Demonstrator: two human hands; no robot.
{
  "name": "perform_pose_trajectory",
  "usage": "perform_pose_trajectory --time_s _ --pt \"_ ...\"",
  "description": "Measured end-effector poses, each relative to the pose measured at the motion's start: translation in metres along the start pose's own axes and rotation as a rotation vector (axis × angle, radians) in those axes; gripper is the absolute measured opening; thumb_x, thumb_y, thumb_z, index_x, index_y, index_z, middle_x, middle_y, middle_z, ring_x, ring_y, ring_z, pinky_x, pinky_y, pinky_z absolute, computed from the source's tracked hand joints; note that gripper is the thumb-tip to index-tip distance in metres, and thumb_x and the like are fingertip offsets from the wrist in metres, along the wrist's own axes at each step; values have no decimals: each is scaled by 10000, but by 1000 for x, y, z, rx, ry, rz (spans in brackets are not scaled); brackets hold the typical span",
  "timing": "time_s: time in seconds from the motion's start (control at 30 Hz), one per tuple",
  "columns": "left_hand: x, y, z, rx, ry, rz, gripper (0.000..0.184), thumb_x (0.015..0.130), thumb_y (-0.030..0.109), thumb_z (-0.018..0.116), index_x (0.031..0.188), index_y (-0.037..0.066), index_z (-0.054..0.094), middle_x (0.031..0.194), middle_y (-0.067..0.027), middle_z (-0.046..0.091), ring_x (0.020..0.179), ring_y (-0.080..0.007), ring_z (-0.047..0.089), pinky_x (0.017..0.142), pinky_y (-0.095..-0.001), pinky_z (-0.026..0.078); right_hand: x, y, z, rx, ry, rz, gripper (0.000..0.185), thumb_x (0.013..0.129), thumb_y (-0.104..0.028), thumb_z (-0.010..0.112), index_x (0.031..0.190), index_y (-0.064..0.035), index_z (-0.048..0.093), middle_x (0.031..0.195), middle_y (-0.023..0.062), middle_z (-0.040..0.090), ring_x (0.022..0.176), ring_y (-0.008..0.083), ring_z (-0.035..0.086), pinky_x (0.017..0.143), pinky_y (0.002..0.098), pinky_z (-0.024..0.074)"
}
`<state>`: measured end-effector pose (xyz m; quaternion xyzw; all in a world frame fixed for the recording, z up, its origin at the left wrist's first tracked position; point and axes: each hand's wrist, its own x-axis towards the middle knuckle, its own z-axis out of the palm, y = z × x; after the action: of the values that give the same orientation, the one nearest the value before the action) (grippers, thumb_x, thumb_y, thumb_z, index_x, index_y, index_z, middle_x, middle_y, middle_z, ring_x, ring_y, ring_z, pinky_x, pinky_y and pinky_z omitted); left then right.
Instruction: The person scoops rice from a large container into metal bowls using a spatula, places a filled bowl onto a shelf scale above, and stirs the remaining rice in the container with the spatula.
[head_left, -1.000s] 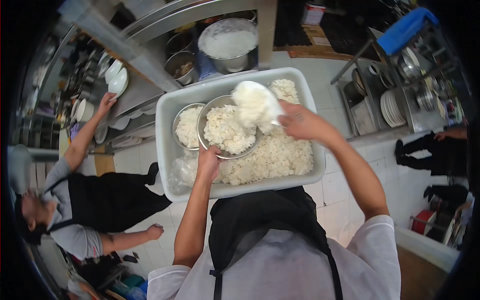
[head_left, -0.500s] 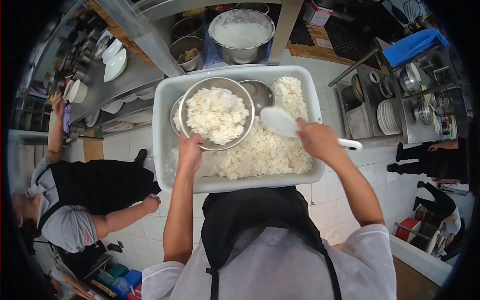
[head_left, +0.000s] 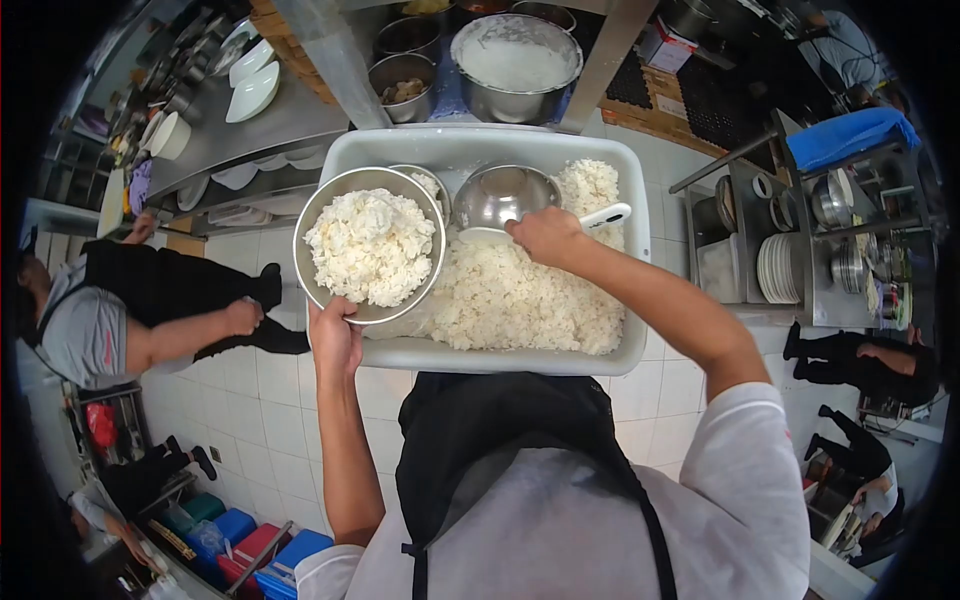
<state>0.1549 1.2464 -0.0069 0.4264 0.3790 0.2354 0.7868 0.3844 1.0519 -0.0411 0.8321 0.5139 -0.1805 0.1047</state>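
1. Our left hand [head_left: 338, 335] grips the near rim of a metal bowl [head_left: 335, 188] heaped with rice [head_left: 368, 245], left of centre in the frame.
2. Our right hand [head_left: 545, 238] is closed around a white paddle [head_left: 606, 216], its handle pointing right; the fingers seem to meet the rim of an empty-looking bowl [head_left: 490, 205], though the overlap hides this.
3. We see loose rice [head_left: 530, 300] across the lower centre of the tub [head_left: 480, 360].
4. A large pot [head_left: 515, 108] stands beyond, at upper centre.
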Motion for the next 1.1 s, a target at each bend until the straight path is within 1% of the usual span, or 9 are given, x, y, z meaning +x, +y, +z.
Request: perform_pose_trajectory --time_s 0.13,0.23,0.33,0.57,0.7,0.73,0.8,1.0,1.1 --pt "-5 1 -7 20 9 -4 614 662 -79 376 1256 34 267 1157 -128 436 978 -227 511 764 -332 470 -10 9 -11 4 -191 -141 218 809 -295 502 924 -128 583 790 82 613 767 289 600 638 405 478" --pt "-4 2 -11 17 6 22 626 660 -82 375 1264 35 257 1165 -131 430 995 -234 504 779 -333 466 -7 19 8 83 -160 -173 277 804 -412 491 886 -172 600 799 66 611 803 285 591 653 414 470" --pt "-3 3 -14 2 43 3 640 658 -87 372 1273 37 247 1182 -135 418 1025 -242 487 804 -334 459 -11 25 9 135 -256 -148 340 794 -466 471 926 -180 599 903 53 597 903 260 567 725 404 457" --pt "7 2 -15 21 42 -22 638 662 -83 371 1275 34 241 1207 -143 400 1074 -251 458 857 -342 441 -43 17 -6 233 -535 -102 347 797 -467 467 1011 -220 585 945 47 601 914 264 563 736 391 452" --pt "17 -3 -5 52 16 -50 649 659 -81 365 1282 42 231 1207 -147 399 1089 -259 448 838 -353 460 -47 27 -6 398 -570 -50 309 792 -417 510 932 -161 612 661 54 583 570 198 561 519 328 439" --pt "18 -4 0 47 2 -58 658 656 -83 360 1286 50 227 1207 -148 398 1086 -265 451 823 -365 472 -50 29 -7 405 -568 -44 309 792 -417 510 932 -161 612 661 54 583 570 198 561 519 328 439" --pt "22 -7 8 49 -22 -67 667 652 -84 355 1289 58 222 1206 -149 398 1083 -272 453 807 -377 483 -58 34 -8 625 -638 69 281 800 -377 515 885 -127 611 525 41 510 413 140 459 409 285 377" --pt "48 -30 28 69 -140 -97 715 633 -71 363 1304 89 177 1178 -184 408 976 -304 523 607 -377 550 -100 46 -27 813 -412 165 255 814 -340 509 862 -108 600 493 35 480 368 112 426 373 255 356" --pt "64 -50 33 140 -268 -147 742 630 -74 359 1319 118 161 1185 -173 402 970 -291 519 617 -370 549 -120 53 -51 937 -250 219 274 816 -339 513 868 -83 594 489 35 475 369 108 436 371 247 361"
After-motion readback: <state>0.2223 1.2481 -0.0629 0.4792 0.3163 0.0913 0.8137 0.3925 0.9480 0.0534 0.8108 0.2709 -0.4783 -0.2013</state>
